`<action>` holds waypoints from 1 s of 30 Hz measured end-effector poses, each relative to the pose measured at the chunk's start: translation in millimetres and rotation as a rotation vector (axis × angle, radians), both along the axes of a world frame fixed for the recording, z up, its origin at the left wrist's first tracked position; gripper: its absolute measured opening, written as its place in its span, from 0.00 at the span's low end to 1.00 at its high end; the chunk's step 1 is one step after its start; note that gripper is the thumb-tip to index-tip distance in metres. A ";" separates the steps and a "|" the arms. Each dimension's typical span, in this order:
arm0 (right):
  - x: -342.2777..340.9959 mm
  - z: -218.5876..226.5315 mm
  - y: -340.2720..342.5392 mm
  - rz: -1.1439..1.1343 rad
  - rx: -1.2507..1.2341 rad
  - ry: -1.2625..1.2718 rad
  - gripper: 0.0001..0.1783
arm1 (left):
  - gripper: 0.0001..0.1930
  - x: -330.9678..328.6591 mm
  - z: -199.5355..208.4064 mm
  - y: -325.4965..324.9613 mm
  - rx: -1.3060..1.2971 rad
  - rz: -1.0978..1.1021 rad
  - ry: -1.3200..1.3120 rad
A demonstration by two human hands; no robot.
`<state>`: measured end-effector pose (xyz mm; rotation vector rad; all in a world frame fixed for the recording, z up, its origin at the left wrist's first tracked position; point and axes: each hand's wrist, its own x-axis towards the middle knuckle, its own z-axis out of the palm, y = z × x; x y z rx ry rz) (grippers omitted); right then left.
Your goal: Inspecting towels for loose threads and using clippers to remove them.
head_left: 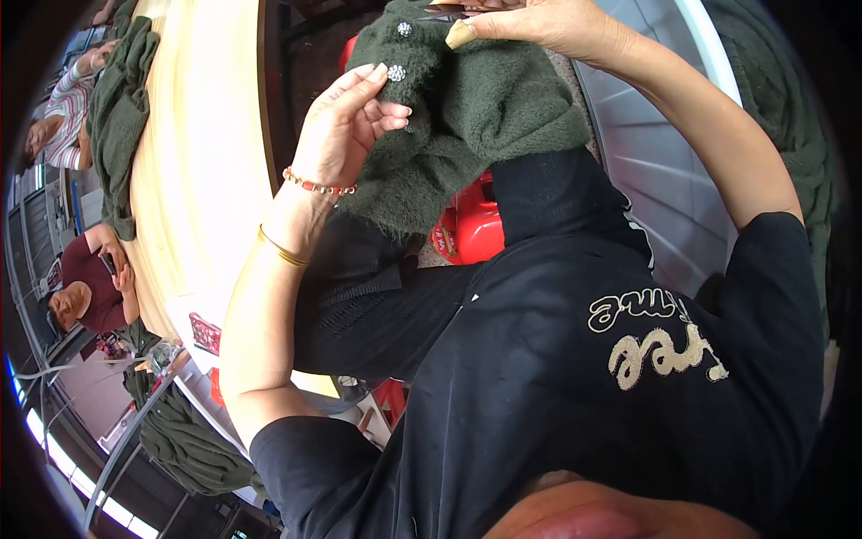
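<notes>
A dark green fuzzy knit garment (512,108) lies bunched over my lap and hangs between my knees. Two round sparkly buttons (405,29) sit on its upper part, one above the other. My left hand (346,121) pinches the cloth edge at the lower button between thumb and forefinger; the other fingers curl loosely. At the top edge, my right hand (552,25) is closed around a dark, blade-like metal tool (442,12), partly cut off by the frame. A tan cover (460,34) wraps the right thumb tip, close beside the buttons.
To the left runs a pale wooden table (197,135) with green garments (126,117) along its far side. Two people (94,278) sit beyond it. A grey plastic bin (664,153) stands at my right, more green cloth (772,99) past it. A red stool (476,220) shows below.
</notes>
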<state>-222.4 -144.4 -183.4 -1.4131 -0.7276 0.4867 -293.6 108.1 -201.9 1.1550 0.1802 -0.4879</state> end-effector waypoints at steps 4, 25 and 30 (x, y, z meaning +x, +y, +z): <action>-1.4 -3.3 1.4 -0.015 -0.006 -0.034 0.16 | 0.11 -1.1 -2.6 0.1 0.013 -0.022 0.003; -31.3 12.6 10.9 -0.035 -0.193 -0.088 0.16 | 0.06 -20.1 7.9 15.5 0.375 -0.004 -0.097; -32.6 6.1 13.6 -0.055 -0.066 -0.028 0.17 | 0.08 -22.1 19.9 8.4 0.144 -0.042 -0.015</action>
